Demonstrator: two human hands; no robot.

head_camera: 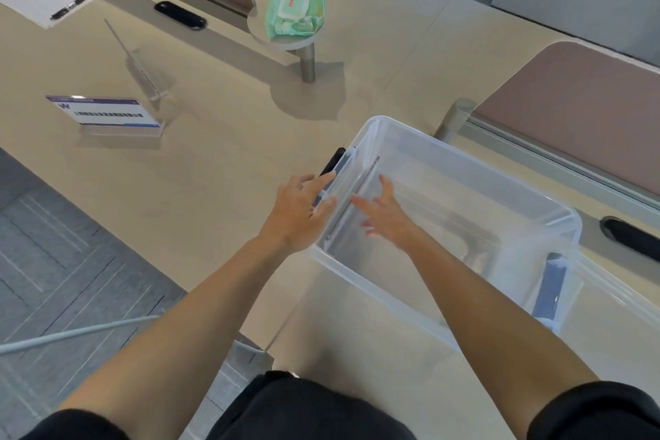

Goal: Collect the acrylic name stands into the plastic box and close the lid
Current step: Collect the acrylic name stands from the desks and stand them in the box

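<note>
Printed name stand (103, 113) and clear name stand (144, 72) sit well left and ahead of my left hand (298, 212) (the nearer one); the printed one's long axis runs left-right. Left hand lies along the plastic box (464, 161) rim; resting or gripping, I can't tell. Right hand (387, 216) is inside, fingers splayed, empty, beside the stowed stand (368, 177).

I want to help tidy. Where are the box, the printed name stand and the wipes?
box (464, 173), head view, far wall.
name stand (107, 113), head view, printed card.
wipes (293, 4), head view, white lid.
</note>
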